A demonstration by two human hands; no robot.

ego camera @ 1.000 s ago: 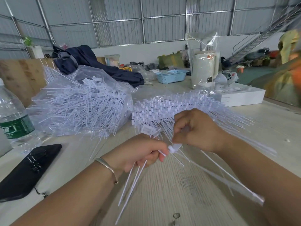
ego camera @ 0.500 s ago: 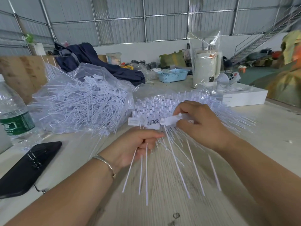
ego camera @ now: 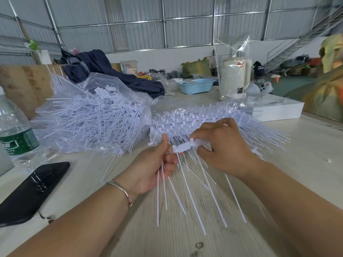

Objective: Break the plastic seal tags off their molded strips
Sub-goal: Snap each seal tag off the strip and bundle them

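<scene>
My left hand (ego camera: 157, 164) grips a few loose white seal tags (ego camera: 163, 191), whose thin tails hang down toward me. Close beside it, my right hand (ego camera: 222, 151) pinches a molded strip (ego camera: 185, 146) with several tags attached, their tails (ego camera: 207, 197) fanning over the table. The thumb of the left hand touches the strip's left end. Right behind the hands lies a stack of unbroken strips (ego camera: 185, 117). To the left sits a clear plastic bag (ego camera: 92, 115) heaped with separated tags.
A water bottle (ego camera: 14, 130) and a black phone (ego camera: 31, 190) lie at the left on the pale wooden table (ego camera: 306, 154). A white box (ego camera: 278, 110), a wrapped roll (ego camera: 233, 76), a blue basket (ego camera: 196, 86) and dark cloth (ego camera: 104, 71) stand farther back.
Both hands rose from low over the table to the stack's front. The strip in my right hand swung level, and its tails now hang toward me.
</scene>
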